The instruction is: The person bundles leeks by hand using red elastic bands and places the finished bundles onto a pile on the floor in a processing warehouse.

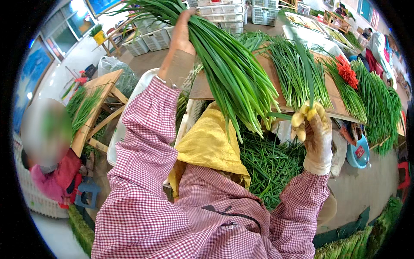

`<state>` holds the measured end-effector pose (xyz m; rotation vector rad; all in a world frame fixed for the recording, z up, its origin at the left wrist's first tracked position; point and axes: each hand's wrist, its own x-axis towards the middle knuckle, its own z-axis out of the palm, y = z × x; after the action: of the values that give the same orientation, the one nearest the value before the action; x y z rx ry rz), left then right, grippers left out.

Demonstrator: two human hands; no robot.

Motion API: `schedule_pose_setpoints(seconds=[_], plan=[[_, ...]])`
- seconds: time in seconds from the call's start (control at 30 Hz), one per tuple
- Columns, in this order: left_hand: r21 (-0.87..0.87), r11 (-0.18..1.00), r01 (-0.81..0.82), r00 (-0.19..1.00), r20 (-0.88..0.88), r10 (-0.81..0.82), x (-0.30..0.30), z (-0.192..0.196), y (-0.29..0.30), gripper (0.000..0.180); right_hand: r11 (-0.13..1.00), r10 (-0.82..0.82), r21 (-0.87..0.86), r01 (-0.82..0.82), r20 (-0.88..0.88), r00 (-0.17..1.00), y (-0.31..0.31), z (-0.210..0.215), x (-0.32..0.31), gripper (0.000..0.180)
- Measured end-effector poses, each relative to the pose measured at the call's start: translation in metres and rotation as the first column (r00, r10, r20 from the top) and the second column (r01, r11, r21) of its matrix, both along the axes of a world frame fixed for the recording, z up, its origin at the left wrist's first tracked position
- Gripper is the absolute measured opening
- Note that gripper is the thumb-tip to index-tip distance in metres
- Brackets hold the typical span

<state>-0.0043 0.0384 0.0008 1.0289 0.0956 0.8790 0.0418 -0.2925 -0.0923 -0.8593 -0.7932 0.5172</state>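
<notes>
Stalk bundle slants from upper left to centre, closed in the raised left hand near its leafy end, probably so the pale ends hang free and fan apart. The gloved right hand appears to pinch a loose leaf between curled fingertips.

Around them, left to right: a slanted wooden bench, a yellow cloth over the lap, probably as protection, a leaf pile, laid bunches crowding the board behind the bundle, and a blue basin.

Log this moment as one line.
left hand: gripping green bunch | right hand: gloved, pinching leaf | board: more bunches on top
</notes>
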Motion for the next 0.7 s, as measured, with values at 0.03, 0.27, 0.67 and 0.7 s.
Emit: schedule_pose_setpoints(seconds=[0.03,0.27,0.67,0.7], plan=[[0.102,0.995,0.004,1.0,-0.015,-0.003,-0.002,0.002,0.01,0.031,0.999,-0.029,0.02,0.029,0.016,0.999,-0.005,-0.008,-0.002,0.029],[0.111,0.993,0.05,0.999,-0.012,-0.049,-0.01,0.018,0.095,0.022,0.984,-0.065,0.165,0.068,-0.023,0.998,-0.018,-0.059,-0.025,0.029],[0.024,0.998,-0.055,0.999,-0.002,0.055,-0.032,0.034,0.054,0.019,0.246,-0.046,-0.853,0.46,0.464,0.885,-0.088,-0.261,0.001,0.039],[0.005,0.997,-0.079,0.997,-0.001,0.079,-0.028,0.035,0.055,0.02,-0.023,0.052,-0.78,0.625,0.624,0.78,-0.069,-0.228,-0.007,0.053]])
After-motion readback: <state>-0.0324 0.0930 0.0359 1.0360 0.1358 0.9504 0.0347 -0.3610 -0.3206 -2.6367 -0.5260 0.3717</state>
